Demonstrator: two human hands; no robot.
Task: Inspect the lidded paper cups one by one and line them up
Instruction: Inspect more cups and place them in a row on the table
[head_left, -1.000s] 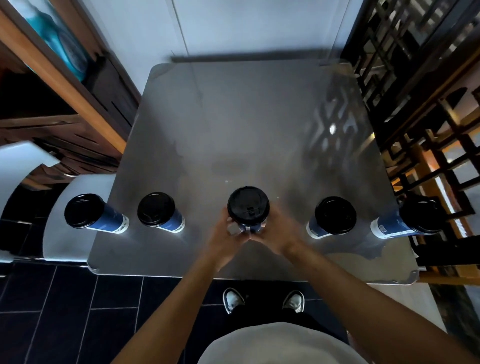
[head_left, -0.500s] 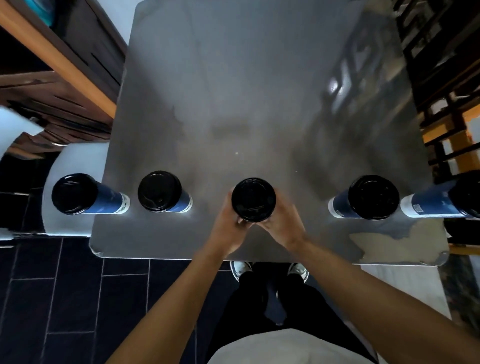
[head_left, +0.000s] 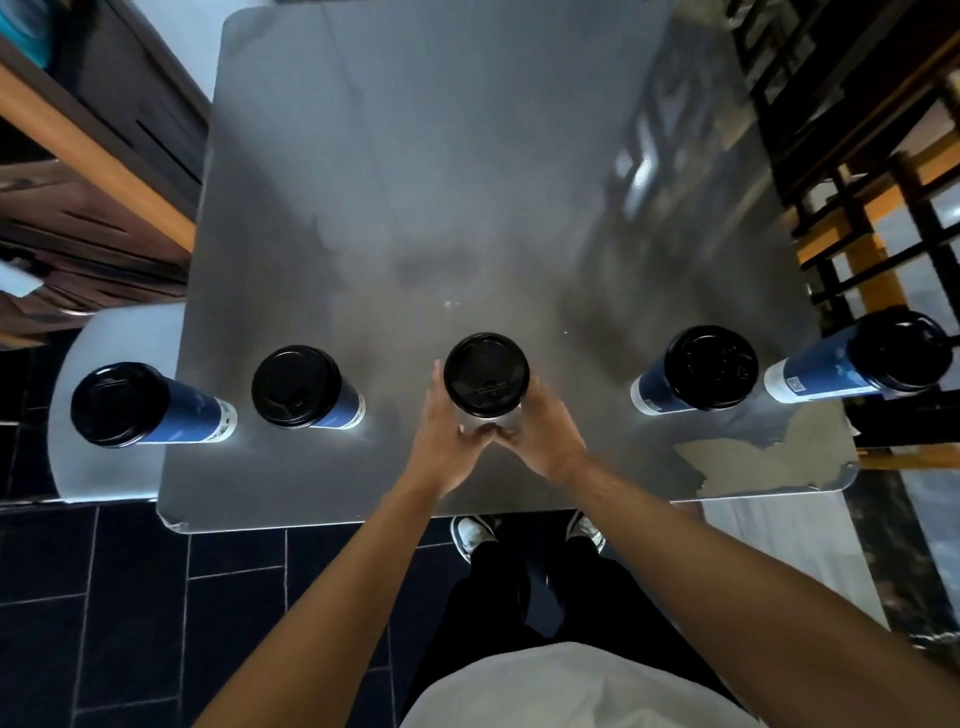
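In the head view, a square grey metal table (head_left: 467, 182) fills the upper middle of the frame, its far surface bare, its near edge running across the frame just above the person's white shoes (head_left: 470, 535). Five blue paper cups with black plastic lids stand in a row near that edge: the far-left cup (head_left: 130, 408) over the table's left edge, the second cup (head_left: 304, 389) just inside it, the middle cup (head_left: 487, 375) at centre, the fourth cup (head_left: 701, 370) and the far-right cup (head_left: 872, 364) toward the right edge. Both forearms reach up from the bottom; the left hand (head_left: 441, 441) and right hand (head_left: 540, 434) wrap the middle cup's lower wall, fingertips meeting in front.
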